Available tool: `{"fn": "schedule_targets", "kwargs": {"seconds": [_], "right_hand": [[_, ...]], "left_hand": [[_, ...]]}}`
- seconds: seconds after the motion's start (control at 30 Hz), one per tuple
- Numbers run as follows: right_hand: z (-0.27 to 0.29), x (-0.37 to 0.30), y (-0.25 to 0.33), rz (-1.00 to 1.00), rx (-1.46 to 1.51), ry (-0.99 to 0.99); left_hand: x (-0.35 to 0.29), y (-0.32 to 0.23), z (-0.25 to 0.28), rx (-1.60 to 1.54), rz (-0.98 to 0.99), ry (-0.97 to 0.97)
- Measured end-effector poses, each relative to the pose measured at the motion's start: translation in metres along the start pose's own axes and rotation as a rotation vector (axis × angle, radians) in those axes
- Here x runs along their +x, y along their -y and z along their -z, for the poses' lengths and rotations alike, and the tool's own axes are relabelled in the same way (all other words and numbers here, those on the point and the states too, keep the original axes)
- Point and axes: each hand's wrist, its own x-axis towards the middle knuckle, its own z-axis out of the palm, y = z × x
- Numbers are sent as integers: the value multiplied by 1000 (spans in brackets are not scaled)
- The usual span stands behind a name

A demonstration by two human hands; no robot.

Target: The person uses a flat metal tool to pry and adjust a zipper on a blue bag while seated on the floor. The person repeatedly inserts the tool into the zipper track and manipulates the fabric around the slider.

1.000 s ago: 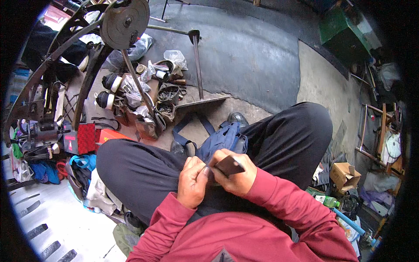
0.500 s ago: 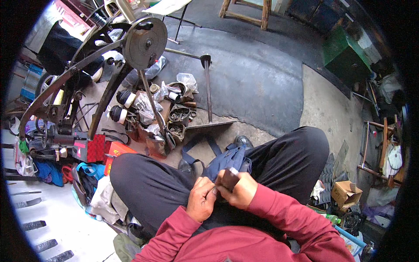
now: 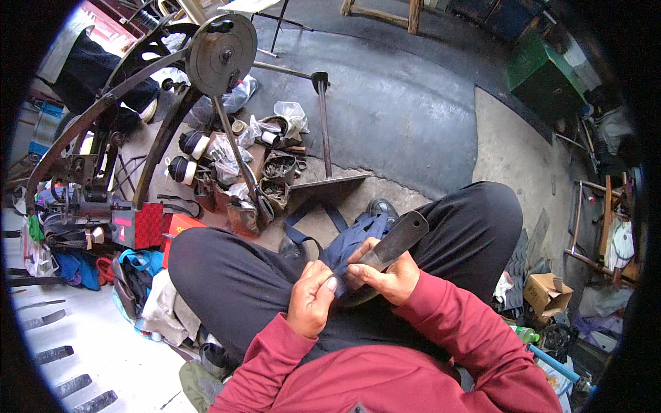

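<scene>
My right hand [image 3: 387,274] is closed around a flat dark tool [image 3: 403,234] with a rounded end and a small hole. That end points away from me, to the upper right, and a paler, metallic-looking part shows by my fingers. Close beside it, my left hand [image 3: 311,297] is closed in a pinch, its thumb turned toward the right hand. What lies between its fingers is hidden. Both hands are above my lap, between my dark-trousered knees. Just beyond them is a blue cloth bag [image 3: 361,237] with a strap, lying between my feet.
A hand-cranked sewing machine [image 3: 224,55] with a large wheel stands at front left. Near its metal stand [image 3: 327,182] sit several bags and containers. Folded cloths and a red box [image 3: 148,226] lie to my left. A cardboard box [image 3: 547,294] is at right.
The dark tool has swung out in my right hand, showing its flat, holed end. My hands have shifted slightly apart, and the view has tilted a little.
</scene>
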Motion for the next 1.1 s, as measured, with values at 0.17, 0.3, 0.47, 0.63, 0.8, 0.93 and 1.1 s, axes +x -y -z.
{"fn": "schedule_targets", "kwargs": {"seconds": [0.17, 0.3, 0.47, 0.63, 0.8, 0.93, 1.1], "right_hand": [[-2, -1, 5, 21, -137, 8], [-3, -1, 9, 34, -237, 3], [-9, 3, 13, 52, -352, -10], [-10, 6, 16, 78, -398, 16], [-4, 11, 18, -153, -399, 107], [-8, 19, 20, -96, -837, 245], [-3, 20, 20, -26, -562, 173]], "left_hand": [[0, 0, 1, 4, -18, 11], [-1, 0, 0, 22, -9, 19], [0, -2, -1, 57, -27, 23], [-3, -1, -2, 111, -80, 20], [-11, 4, -8, 121, -107, 38], [-12, 3, -13, 142, -88, 63], [-8, 0, -9, 63, -35, -2]]}}
